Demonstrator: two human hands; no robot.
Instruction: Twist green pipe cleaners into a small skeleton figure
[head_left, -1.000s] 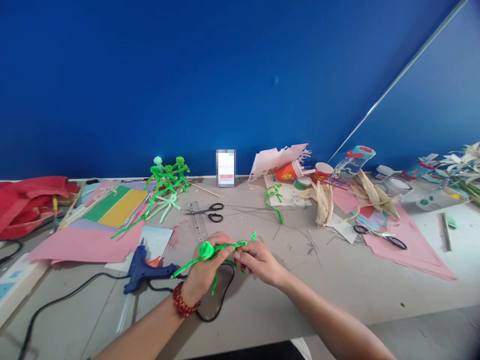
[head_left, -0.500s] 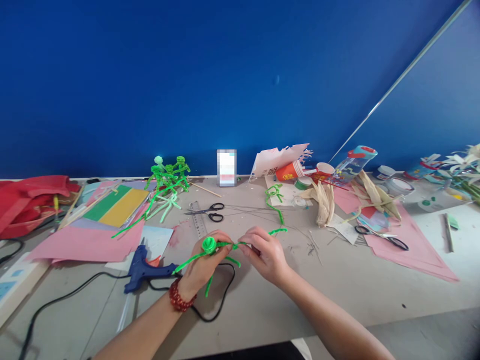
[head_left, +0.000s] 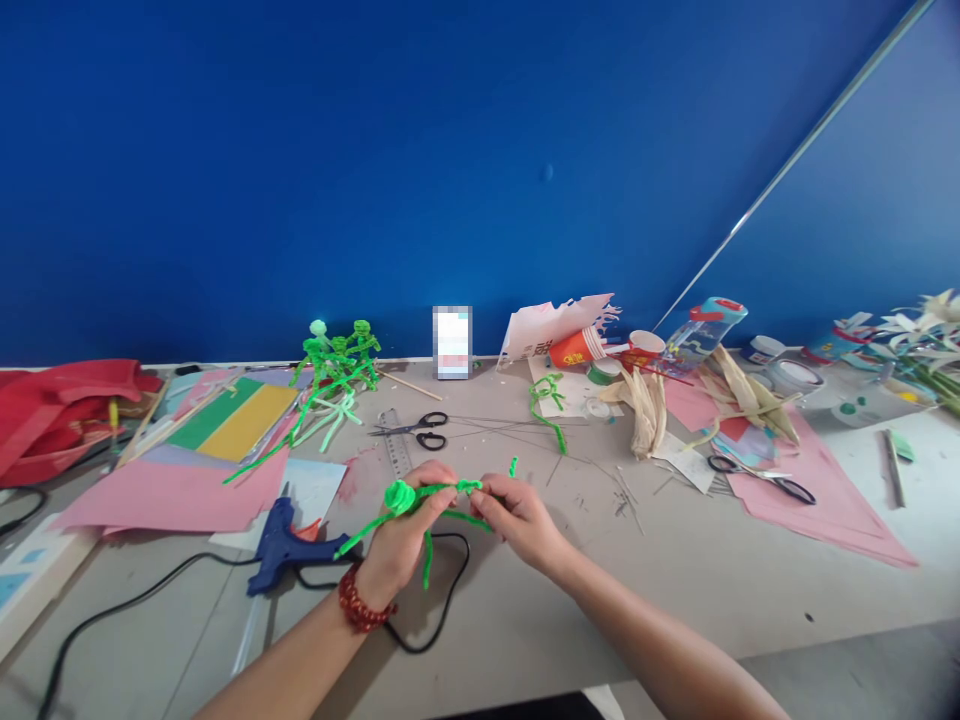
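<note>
A bright green pipe-cleaner figure [head_left: 400, 497] with a round coiled head lies across my left hand [head_left: 409, 525], its loose limbs sticking out to the left and downward. My left fingers are closed around its body. Opposite, my right hand [head_left: 517, 515] pinches a green strand of the same figure between thumb and fingertips, close to my left fingertips. A short green end pokes up above the right hand. Both hands are just above the grey table. Left of them rests a blue glue gun [head_left: 289, 548].
Black scissors [head_left: 420, 430] and a clear ruler [head_left: 395, 445] lie beyond the hands. More green pipe-cleaner figures [head_left: 337, 355] stand at the back left, and a loose green strand [head_left: 551, 410] at centre right. Pink paper [head_left: 180, 495], cups [head_left: 577, 347] and husks [head_left: 646, 410] lie around. A black cord [head_left: 461, 590] loops below the hands.
My right hand has turned and shifted slightly; the strand's tail, formerly out to the right, now points upward above it. The coiled head has tilted and moved a little left.
</note>
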